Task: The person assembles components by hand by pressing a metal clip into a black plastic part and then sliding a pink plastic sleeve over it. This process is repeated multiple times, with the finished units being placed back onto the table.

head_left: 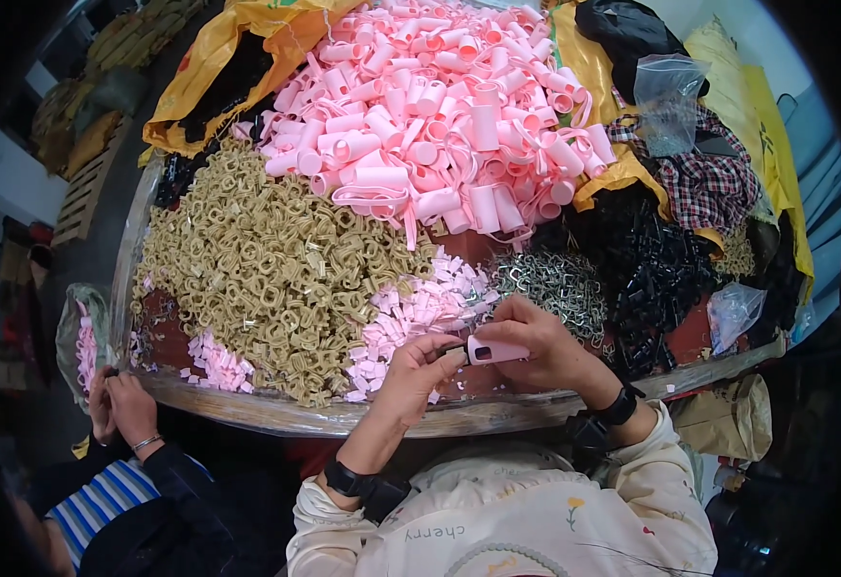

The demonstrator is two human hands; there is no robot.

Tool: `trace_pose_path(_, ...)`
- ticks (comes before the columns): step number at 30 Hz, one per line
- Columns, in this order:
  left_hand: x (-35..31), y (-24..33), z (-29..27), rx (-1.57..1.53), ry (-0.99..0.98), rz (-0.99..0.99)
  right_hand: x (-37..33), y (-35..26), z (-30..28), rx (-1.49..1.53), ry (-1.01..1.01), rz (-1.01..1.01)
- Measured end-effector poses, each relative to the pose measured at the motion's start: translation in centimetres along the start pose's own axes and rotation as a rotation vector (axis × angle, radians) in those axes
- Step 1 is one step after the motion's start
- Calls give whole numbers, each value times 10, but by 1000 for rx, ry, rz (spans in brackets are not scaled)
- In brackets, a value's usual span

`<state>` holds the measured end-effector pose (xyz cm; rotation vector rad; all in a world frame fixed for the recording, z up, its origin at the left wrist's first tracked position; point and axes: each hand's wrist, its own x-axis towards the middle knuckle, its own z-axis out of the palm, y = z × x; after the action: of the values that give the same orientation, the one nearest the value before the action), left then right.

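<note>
Grip, right hand (545, 346): fingers pinched on a small pink tube (495, 351), held level above the near edge of the desk (276, 413).
Grip, left hand (420, 370): fingertips pinched on a small dark clip (455, 350) at the left end of the pink tube; clip and tube touch.
Position of pink tube: between both hands, near centre, just above the desk rim.
Far centre: large heap of pink tubes (440, 106).
Left centre: heap of tan clips (267, 269).
Near centre: small pink pieces (420, 308), just beyond the hands.
Right: metal clips (560, 284), then black parts (651, 260) further right.
Near left: a second person's hands (123, 404), close together, beside the desk edge.
</note>
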<state>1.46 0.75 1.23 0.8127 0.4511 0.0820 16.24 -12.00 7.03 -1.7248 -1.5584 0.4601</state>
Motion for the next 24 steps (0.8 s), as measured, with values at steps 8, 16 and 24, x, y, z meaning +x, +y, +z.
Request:
trace_pose_path(8, 2, 2, 1, 62, 15, -146, -11, 2, 12, -20, -17, 23)
trace_pose_path(16, -1, -3, 6, 129, 94, -169, -15, 6, 17, 81, -57, 84)
trace_pose_path(24, -5, -10, -6, 194, 25, -200, -19, 7, 20, 218, -160, 145)
